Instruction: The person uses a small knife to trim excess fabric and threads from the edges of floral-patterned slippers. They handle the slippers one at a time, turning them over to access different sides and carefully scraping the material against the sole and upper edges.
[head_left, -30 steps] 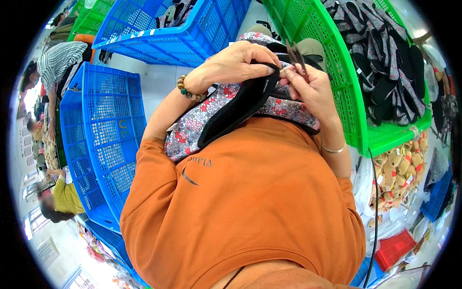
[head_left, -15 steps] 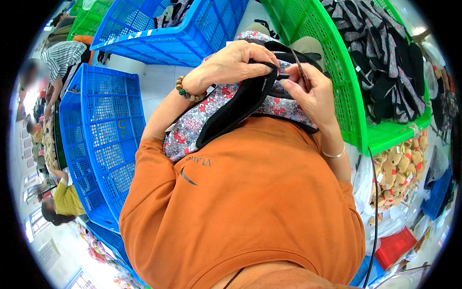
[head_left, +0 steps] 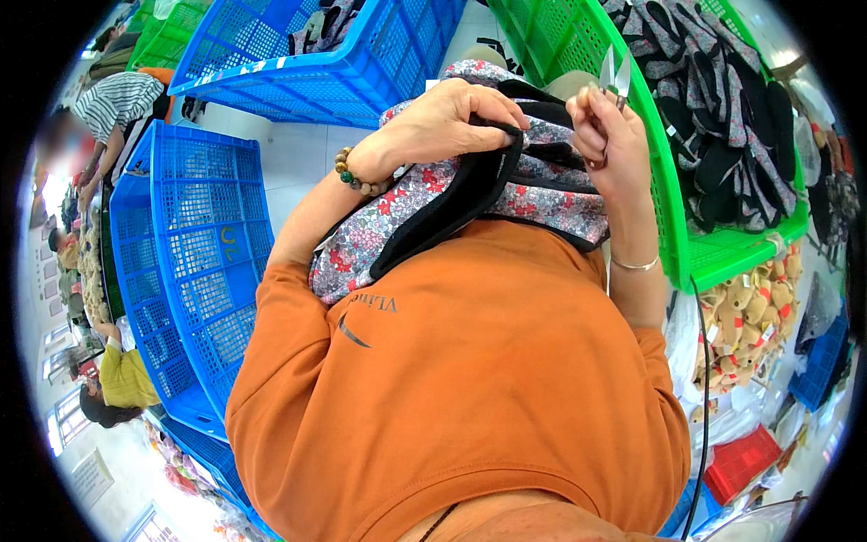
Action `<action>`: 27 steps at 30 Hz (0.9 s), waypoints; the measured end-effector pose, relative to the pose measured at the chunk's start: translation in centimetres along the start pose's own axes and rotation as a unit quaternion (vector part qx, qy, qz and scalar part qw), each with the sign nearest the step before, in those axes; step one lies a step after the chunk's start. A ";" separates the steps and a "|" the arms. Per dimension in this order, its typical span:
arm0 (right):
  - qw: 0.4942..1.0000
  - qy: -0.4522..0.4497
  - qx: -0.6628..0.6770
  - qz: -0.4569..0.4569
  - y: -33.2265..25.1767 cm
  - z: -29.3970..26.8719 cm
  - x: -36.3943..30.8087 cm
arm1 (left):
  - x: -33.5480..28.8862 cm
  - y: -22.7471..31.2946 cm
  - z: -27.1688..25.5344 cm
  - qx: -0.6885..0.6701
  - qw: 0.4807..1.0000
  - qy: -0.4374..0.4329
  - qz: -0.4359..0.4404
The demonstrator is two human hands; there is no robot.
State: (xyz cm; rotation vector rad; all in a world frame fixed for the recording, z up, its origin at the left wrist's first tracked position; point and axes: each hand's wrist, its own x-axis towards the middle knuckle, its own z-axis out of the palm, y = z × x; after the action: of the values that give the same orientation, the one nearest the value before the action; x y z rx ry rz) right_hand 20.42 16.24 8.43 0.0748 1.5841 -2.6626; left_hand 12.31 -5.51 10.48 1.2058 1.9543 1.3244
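Note:
Across my lap lie floral fabric pieces (head_left: 393,210) in grey, red and white, with black edging and a black lining. My left hand (head_left: 438,126) pinches the black edge of one piece between thumb and fingers. A beaded bracelet circles that wrist. To the right and a little apart from the cloth, my right hand (head_left: 616,144) is closed around a small pair of scissors (head_left: 618,77). Their blades point up and stand apart, in front of the green basket's side. The handles are mostly hidden in my fingers.
A green basket (head_left: 673,208) at the right holds many similar floral and black pieces. Blue baskets (head_left: 212,244) stand at the left and ahead. Tan plush toys (head_left: 745,312) are piled at the right, near a red crate (head_left: 742,462). Other people work at the far left.
My right hand has moved right, away from the cloth edge, and the scissors have turned so their blades point up and spread. My left hand keeps its pinch, nearly still.

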 end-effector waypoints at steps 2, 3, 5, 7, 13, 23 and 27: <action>0.990 0.028 -0.135 0.010 0.0 -0.7 -0.8 | -0.2 -0.2 0.0 -0.021 1.000 0.009 -0.007; 0.976 0.023 -0.213 -0.034 0.3 -0.4 -1.4 | -0.3 -0.3 -0.1 -0.029 0.999 0.013 -0.012; 0.924 0.014 -0.362 -0.123 1.0 0.0 -2.7 | -0.4 -0.5 -0.2 -0.046 0.999 0.019 -0.019; 0.867 -0.014 -0.468 -0.173 1.1 0.0 -3.4 | -0.4 -1.0 -0.1 -0.044 0.998 0.035 0.004; 0.807 -0.029 -0.557 -0.196 0.6 1.2 -4.0 | -0.4 -1.0 0.0 -0.060 0.997 0.038 0.020; 0.839 -0.053 -0.506 -0.190 0.9 1.6 -2.8 | -0.3 0.0 0.0 -0.039 0.999 0.004 -0.001; 0.836 0.013 -0.531 -0.138 0.8 1.7 -3.0 | -0.3 -0.7 0.3 -0.045 0.998 0.034 0.031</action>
State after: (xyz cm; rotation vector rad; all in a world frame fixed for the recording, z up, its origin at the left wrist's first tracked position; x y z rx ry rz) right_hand 23.41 14.43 8.76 -0.1682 2.9670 -1.5034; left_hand 12.41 -5.68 9.68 1.2018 1.8953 1.4883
